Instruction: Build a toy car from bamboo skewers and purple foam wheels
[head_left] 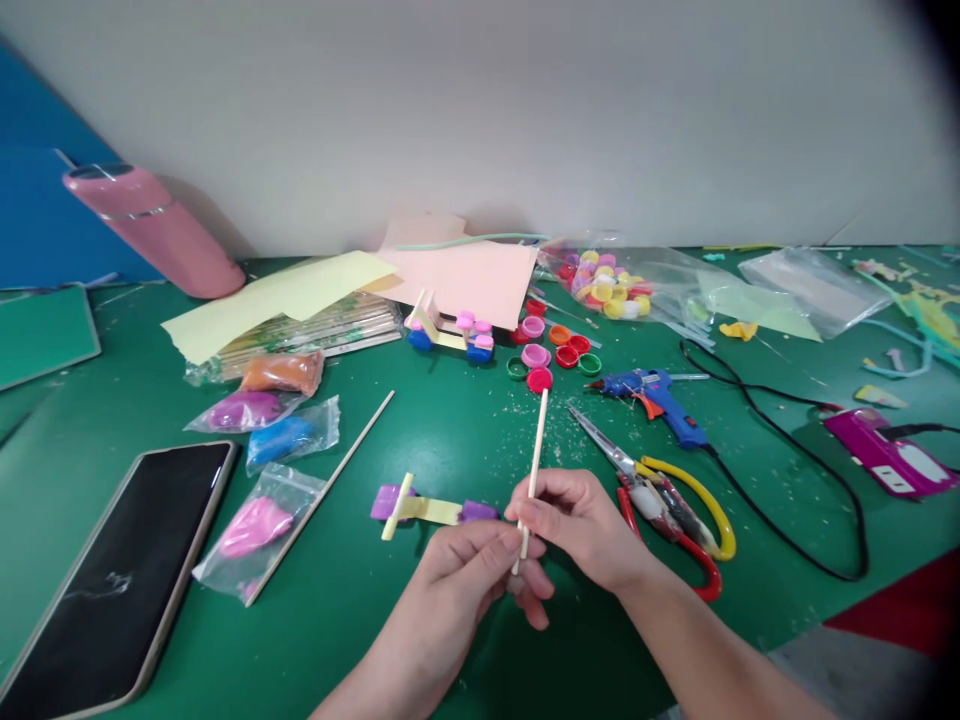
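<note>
A thin pale wooden stick (538, 440) points up and away from me between my two hands. My left hand (465, 575) pinches its lower end between thumb and fingers. A little higher, my right hand (581, 520) grips the same stick with thumb and forefinger. Near the lower end the wood looks doubled, and I cannot tell whether a second piece lies there. Just beyond my left hand rests a small pale yellow strip piece with purple clay ends (431, 508). Farther back stands a small model with blue and pink parts (450, 335).
Scissors (660, 510) and a blue glue gun (652, 395) with a black cord lie to the right. Bottle-cap rings (536, 355) sit ahead. Bagged clay (259, 525), another stick (322, 495) and a phone (127, 580) are left. A pink flask (157, 230) leans behind.
</note>
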